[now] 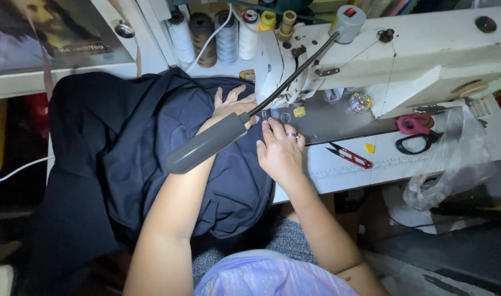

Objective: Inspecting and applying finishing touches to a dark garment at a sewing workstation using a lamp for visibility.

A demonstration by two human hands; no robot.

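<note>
Beneath the sewing machine [393, 55], left hand [233, 105] lies flat, grip released, on dark navy fabric [151, 148]; right hand [280, 151] pinches its edge beside the needle. Clear plastic bag [453, 159] hangs at the counter [343, 170] edge.

The left hand [232, 104] lies flat on the cloth [151, 142], just left of the needle; the lamp [206, 143] crosses over its wrist. The right hand [279, 151] sits just right of it, at the cloth's edge. Snips [349, 155] lie right of that hand, scissors [417, 134] farther right, spools [217, 35] beyond both.
</note>
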